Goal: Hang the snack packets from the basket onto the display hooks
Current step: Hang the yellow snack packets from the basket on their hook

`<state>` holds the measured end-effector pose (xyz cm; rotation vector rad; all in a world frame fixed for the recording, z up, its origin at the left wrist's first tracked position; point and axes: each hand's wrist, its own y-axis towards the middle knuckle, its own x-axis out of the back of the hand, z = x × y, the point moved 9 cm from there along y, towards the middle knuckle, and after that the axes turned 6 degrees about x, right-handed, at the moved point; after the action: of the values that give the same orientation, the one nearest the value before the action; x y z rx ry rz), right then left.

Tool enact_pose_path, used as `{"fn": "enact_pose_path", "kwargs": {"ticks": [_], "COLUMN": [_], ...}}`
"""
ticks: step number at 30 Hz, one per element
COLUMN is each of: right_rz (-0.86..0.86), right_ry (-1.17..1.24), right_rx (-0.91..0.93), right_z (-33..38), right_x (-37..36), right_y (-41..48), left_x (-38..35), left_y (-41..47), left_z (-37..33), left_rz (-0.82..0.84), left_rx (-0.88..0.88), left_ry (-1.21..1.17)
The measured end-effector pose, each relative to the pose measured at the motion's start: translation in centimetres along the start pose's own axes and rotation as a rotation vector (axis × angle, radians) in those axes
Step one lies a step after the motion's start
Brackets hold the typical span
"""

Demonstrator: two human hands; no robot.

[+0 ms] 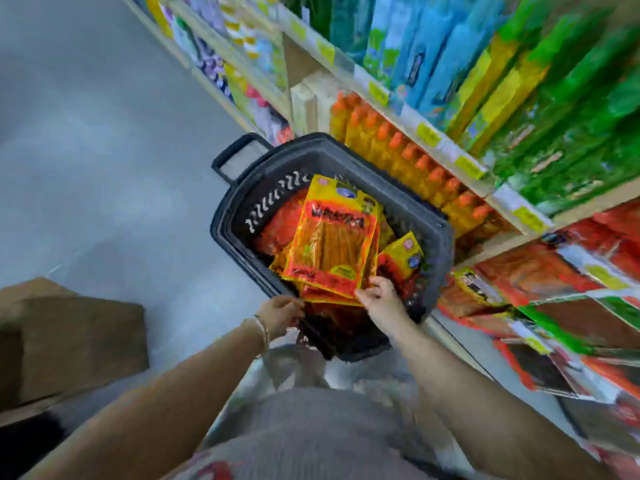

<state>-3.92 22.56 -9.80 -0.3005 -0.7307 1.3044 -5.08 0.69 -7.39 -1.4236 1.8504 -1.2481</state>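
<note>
Your black basket (228,237) sits on the grey floor (104,168) at the middle of the view, its looped handle (235,157) sticking out at the basket's 11 o'clock. A stack of snack packets (332,244) stands tilted inside it, yellow and red with long brown sticks showing through a clear window, the top end leaning toward 12 o'clock and the bottom edge toward you. Your right hand (379,299) is at the stack's 5 o'clock corner, thumb and fingers closed in a pinch on that corner. Your left hand (280,315), with a thin bangle (261,330) on the wrist, is at the stack's 7 o'clock corner; its fingers are curled in and appear to grip the lower edge there, though motion blur smears the fingertips. Another packet of the same kind (401,254) leans against the basket's wall at 3 o'clock, just beside the stack, and more red wrappers lie underneath (too blurred to count). Shelving (450,147) runs from 12 to 4 o'clock: a row of orange-capped bottles (408,157) just behind the basket, blue and green packs above them, and red packets (519,271) on the level at 3 o'clock. A brown cardboard box (69,341) rests on the floor at 8 o'clock, well apart from the basket.
</note>
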Motion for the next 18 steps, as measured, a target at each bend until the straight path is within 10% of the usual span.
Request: {"fn": "enact_pose_path", "kwargs": {"ticks": [8, 18], "right_rz": [-0.060, 0.087], "right_ry": [0.190, 0.473], "right_rx": [-0.325, -0.176], "right_z": [-1.9, 2.7], "right_x": [-1.7, -1.7], "right_y": [4.1, 1.9], "left_x": [4.0, 7.9], "left_y": [1.5, 4.9], "left_z": [-0.5, -5.9], "left_rz": [-0.041, -0.238], "left_rx": [0.103, -0.110], "left_ry": [-0.033, -0.134]}}
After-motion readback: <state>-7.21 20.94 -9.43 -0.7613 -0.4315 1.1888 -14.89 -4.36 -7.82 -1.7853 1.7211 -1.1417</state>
